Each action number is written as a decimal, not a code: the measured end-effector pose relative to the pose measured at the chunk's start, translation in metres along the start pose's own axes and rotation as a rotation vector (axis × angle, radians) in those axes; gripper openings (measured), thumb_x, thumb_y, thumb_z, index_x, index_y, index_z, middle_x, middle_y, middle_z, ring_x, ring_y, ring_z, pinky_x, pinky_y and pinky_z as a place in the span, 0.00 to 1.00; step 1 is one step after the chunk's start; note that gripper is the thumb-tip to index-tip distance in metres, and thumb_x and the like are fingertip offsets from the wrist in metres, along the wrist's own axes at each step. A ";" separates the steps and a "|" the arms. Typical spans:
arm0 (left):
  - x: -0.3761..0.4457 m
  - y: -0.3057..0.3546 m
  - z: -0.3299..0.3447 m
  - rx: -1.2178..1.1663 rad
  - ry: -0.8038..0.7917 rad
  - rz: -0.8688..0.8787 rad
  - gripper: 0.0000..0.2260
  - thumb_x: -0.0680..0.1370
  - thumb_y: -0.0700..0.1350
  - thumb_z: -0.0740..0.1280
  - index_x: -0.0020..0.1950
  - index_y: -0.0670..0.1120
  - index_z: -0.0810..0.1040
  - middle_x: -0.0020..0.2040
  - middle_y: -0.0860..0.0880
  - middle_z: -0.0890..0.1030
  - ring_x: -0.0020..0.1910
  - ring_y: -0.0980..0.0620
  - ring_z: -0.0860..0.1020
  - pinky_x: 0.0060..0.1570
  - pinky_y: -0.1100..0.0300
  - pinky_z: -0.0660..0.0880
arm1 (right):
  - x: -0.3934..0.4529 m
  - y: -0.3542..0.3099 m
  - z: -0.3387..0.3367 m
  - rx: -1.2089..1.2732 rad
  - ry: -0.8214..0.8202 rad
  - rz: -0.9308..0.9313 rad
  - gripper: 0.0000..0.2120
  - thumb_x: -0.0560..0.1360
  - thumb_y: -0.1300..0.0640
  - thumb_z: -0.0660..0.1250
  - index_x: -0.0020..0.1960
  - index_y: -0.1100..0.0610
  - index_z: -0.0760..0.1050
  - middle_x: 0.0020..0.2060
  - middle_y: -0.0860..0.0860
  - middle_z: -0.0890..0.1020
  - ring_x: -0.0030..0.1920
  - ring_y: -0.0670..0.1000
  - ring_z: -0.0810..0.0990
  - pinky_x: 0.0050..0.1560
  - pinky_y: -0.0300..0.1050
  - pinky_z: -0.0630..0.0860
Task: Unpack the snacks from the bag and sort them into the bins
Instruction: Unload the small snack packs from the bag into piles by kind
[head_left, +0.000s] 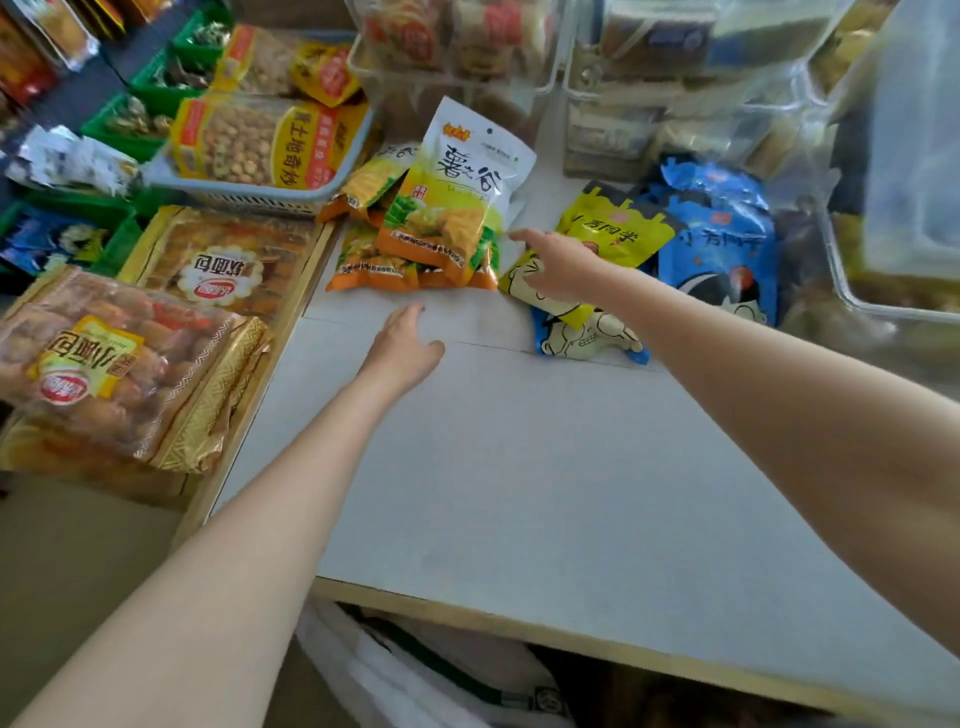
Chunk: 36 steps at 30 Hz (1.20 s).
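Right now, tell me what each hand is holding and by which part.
Nothing is held. The left hand hovers open over the white table; the right hand reaches with straight fingers toward the yellow snack packet.

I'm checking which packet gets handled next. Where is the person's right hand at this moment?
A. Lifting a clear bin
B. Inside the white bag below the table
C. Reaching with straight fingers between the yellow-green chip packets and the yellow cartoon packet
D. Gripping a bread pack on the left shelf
C: the right hand is extended, fingers straight and holding nothing, over the yellow cartoon packet, just right of the chip packets.
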<state>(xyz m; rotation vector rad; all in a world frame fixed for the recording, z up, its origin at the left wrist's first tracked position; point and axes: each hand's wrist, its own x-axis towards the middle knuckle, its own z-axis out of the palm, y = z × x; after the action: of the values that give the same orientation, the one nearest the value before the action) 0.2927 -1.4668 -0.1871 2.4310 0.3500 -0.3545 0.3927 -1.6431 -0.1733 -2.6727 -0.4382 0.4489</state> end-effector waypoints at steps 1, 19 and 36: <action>-0.015 0.006 0.002 0.004 0.004 0.014 0.25 0.78 0.41 0.61 0.75 0.44 0.59 0.75 0.46 0.60 0.73 0.46 0.61 0.67 0.58 0.59 | -0.020 0.004 -0.007 0.020 0.009 0.003 0.29 0.76 0.67 0.59 0.74 0.54 0.58 0.67 0.58 0.70 0.64 0.58 0.71 0.60 0.47 0.69; -0.400 0.063 0.182 0.224 -0.303 0.629 0.29 0.70 0.65 0.48 0.56 0.55 0.80 0.72 0.55 0.67 0.76 0.51 0.53 0.70 0.53 0.48 | -0.573 0.142 0.035 0.151 -0.139 -0.080 0.14 0.74 0.65 0.63 0.57 0.57 0.80 0.52 0.54 0.81 0.53 0.55 0.80 0.54 0.38 0.71; -0.413 0.028 0.179 0.672 -0.750 0.540 0.14 0.77 0.55 0.63 0.35 0.52 0.76 0.38 0.56 0.80 0.52 0.57 0.76 0.72 0.45 0.44 | -0.577 0.131 0.128 -0.381 -0.366 0.266 0.42 0.75 0.53 0.66 0.77 0.50 0.41 0.70 0.53 0.67 0.72 0.64 0.55 0.68 0.70 0.47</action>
<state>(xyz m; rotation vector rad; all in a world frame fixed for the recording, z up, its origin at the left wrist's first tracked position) -0.1109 -1.6683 -0.1672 2.6303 -0.8559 -1.2176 -0.1430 -1.9246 -0.1994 -3.0359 -0.2914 1.0381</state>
